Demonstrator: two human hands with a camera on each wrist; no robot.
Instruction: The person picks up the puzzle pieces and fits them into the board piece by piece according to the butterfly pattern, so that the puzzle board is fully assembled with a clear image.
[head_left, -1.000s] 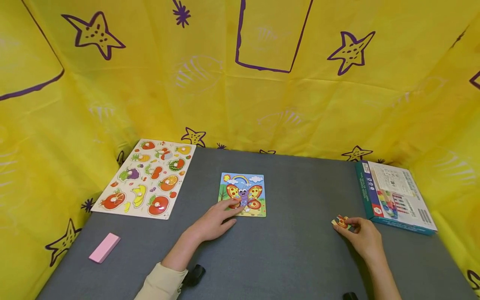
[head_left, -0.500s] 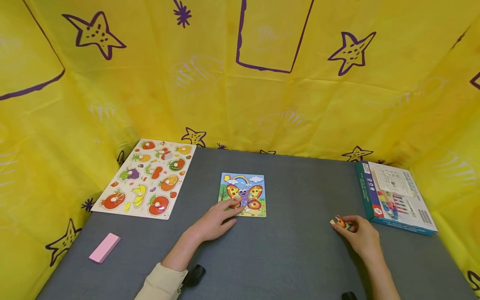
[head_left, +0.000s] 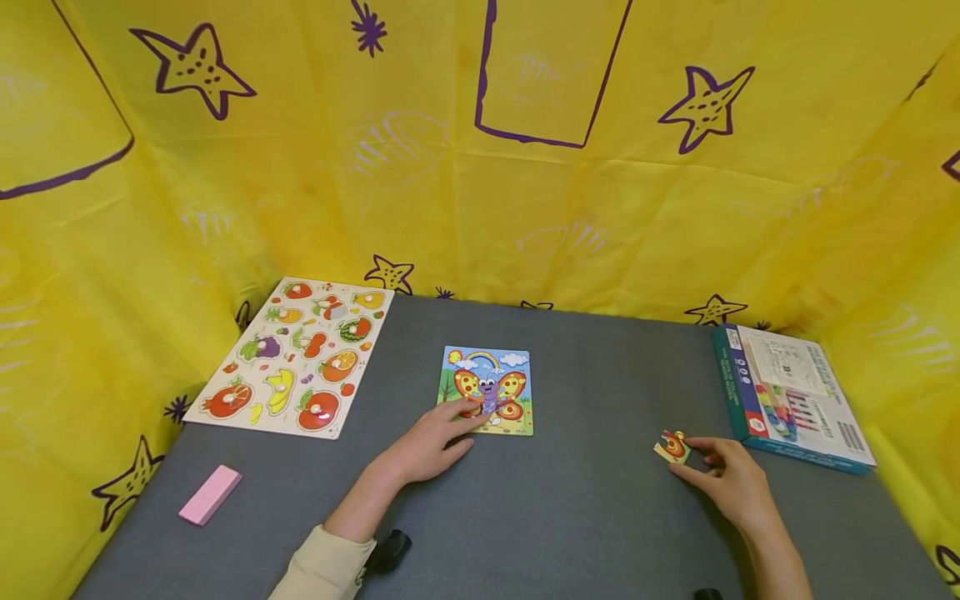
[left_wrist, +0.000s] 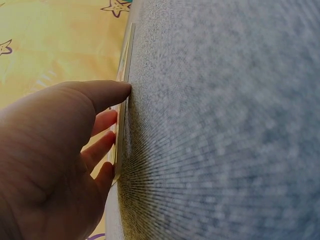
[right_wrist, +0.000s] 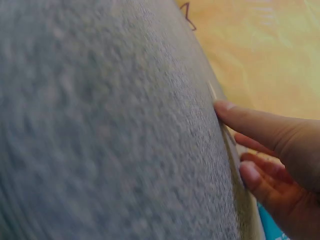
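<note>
A square butterfly puzzle board (head_left: 491, 367) lies on the grey table. The fingers of my left hand (head_left: 427, 442) rest on its lower left part, fairly straight, covering some of the picture. Seen from the left wrist, the thumb (left_wrist: 112, 94) reaches to the board's edge (left_wrist: 121, 130). Over on the right, a small jigsaw piece (head_left: 672, 447) with a red and yellow swirl lies face up on the table. My right hand (head_left: 731, 483) is just beside it, thumb and index finger spread at its right side. In the right wrist view, the right hand's fingertips (right_wrist: 222, 106) are low over the table.
A fruit peg puzzle (head_left: 292, 358) lies at the back left, with a pink block (head_left: 211, 495) in front of it. A teal and white box (head_left: 795, 392) stands at the right. Yellow cloth (head_left: 450, 208) with purple drawings hangs behind and at both sides.
My right hand has set the jigsaw piece down, a little further left, and its fingers have spread off it. My left hand stays on the butterfly puzzle board.
</note>
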